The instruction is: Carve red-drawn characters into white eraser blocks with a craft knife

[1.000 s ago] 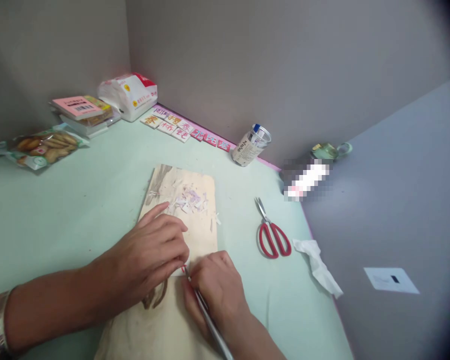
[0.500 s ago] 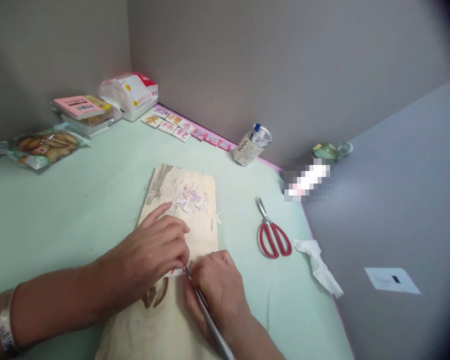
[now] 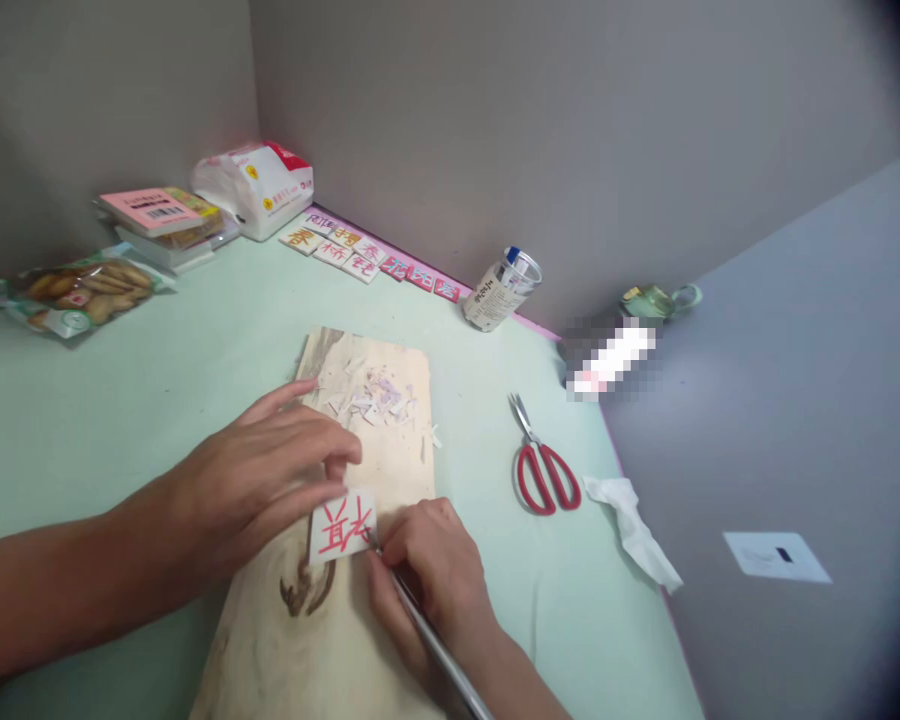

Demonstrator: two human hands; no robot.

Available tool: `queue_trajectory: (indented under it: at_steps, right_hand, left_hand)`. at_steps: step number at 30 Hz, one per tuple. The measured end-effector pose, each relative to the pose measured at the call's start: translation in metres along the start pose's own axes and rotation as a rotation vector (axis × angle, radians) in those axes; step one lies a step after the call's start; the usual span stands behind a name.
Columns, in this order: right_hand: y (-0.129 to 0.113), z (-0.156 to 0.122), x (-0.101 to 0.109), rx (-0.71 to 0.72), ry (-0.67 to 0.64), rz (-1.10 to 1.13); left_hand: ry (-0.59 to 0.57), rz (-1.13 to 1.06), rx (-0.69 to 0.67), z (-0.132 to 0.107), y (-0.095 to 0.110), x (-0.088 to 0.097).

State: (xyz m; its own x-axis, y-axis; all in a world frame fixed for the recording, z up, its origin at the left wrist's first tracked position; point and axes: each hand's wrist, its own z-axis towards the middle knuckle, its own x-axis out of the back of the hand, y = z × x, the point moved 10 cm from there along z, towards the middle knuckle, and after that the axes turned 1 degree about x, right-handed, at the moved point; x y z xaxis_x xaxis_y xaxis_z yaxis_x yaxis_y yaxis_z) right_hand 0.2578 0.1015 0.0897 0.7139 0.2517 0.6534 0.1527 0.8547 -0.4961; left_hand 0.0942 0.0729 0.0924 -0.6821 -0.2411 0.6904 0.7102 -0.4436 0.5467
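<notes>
A small white tile (image 3: 343,525) with red hand-drawn characters lies on a pale wooden board (image 3: 390,470). My left hand (image 3: 270,480) rests over the board's left side, fingers apart and bent, its thumb touching or just above the tile's upper edge. Closed around a slim metal carving knife (image 3: 431,635) is my right hand (image 3: 439,570); the knife's tip is at the tile's right edge. Pale shavings (image 3: 379,400) are scattered on the far part of the board. A dark brown mark (image 3: 306,590) shows on the wood below the tile.
Red-handled scissors (image 3: 546,465) and a crumpled tissue (image 3: 634,530) lie to the right. Beyond the board stand a glass jar (image 3: 501,290) and rows of lettered tiles (image 3: 371,253). A tissue pack (image 3: 259,190), books (image 3: 165,220) and a snack bag (image 3: 82,290) sit back left.
My left hand has moved left and its fingers have loosened, uncovering the tile's red characters. My right hand keeps the knife at nearly the same place.
</notes>
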Motion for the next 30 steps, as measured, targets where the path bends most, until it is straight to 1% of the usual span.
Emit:
queue_trajectory:
  at_steps: [2,3,6,8,10,12,14,16,18,22,25,27,30]
  right_hand:
    - [0.005,-0.003,0.0,-0.038,0.016,0.025]
    - [0.006,-0.003,0.0,-0.053,0.009,0.036]
    - [0.008,0.0,0.0,-0.112,-0.069,0.087]
    - [0.014,0.003,0.0,-0.226,-0.151,0.177]
    - [0.023,0.002,-0.001,-0.384,-0.207,0.302]
    - [0.03,0.0,-0.002,-0.515,-0.229,0.412]
    - [0.032,-0.001,-0.004,-0.578,-0.232,0.483]
    - [0.033,-0.001,-0.005,-0.591,-0.234,0.512]
    - [0.033,0.0,-0.006,-0.575,-0.236,0.501]
    - [0.033,-0.001,-0.008,-0.535,-0.259,0.443]
    - [0.032,-0.002,-0.008,-0.524,-0.271,0.429]
    - [0.033,-0.003,-0.008,-0.532,-0.275,0.433]
    - [0.032,-0.004,-0.01,-0.543,-0.282,0.452]
  left_hand:
    - [-0.027,0.036,0.019,-0.005,0.0,-0.005]
    - [-0.056,0.056,0.034,-0.008,0.0,-0.01]
    - [-0.091,0.082,0.044,-0.018,0.001,-0.021]
    - [-0.112,0.056,0.006,-0.022,0.001,-0.027]
    - [-0.099,0.027,-0.028,-0.025,0.0,-0.029]
    - [-0.079,0.027,-0.046,-0.026,-0.001,-0.03]
    - [-0.089,0.044,-0.068,-0.028,0.0,-0.032]
    - [-0.098,0.062,-0.078,-0.029,0.002,-0.033]
    - [-0.109,0.06,-0.081,-0.029,0.002,-0.033]
    - [-0.184,0.022,-0.037,-0.027,-0.007,-0.035]
    - [-0.187,-0.016,-0.01,-0.023,-0.011,-0.034]
    - [-0.19,-0.041,-0.008,-0.021,-0.011,-0.034]
    - [-0.229,-0.063,-0.002,-0.021,-0.01,-0.037]
